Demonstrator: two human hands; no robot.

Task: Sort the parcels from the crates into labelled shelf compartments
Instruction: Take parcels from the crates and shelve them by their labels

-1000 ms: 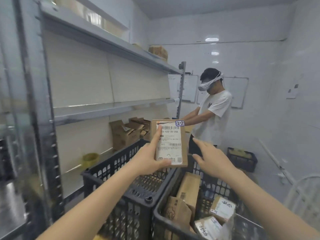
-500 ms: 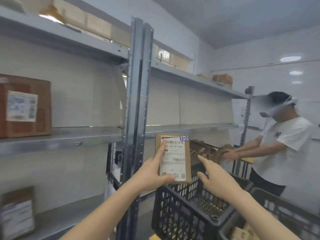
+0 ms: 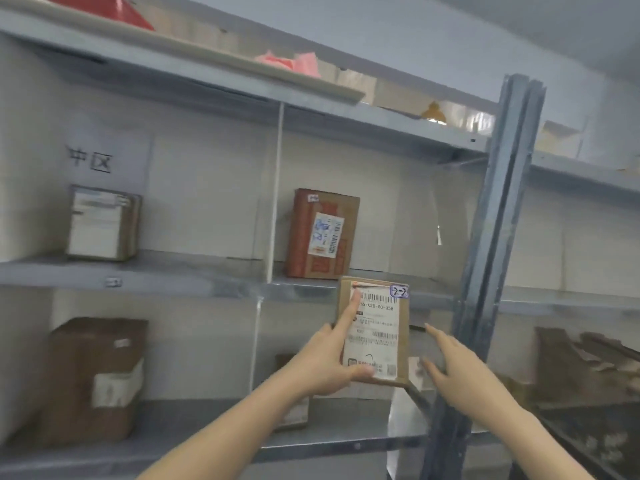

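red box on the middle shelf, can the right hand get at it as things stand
Probably yes. The right hand is open and empty, and the red box stands uncovered at the shelf edge. The parcel held by the left hand sits just below it, so reach around that.

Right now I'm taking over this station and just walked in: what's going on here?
A person is sorting parcels. The left-hand grip holds up a small cardboard parcel tagged 2-2 before the grey metal shelves; the right-hand grip hovers open beside it, apparently not touching. The parcel is not yet shelved. A red-brown box already stands on one shelf.
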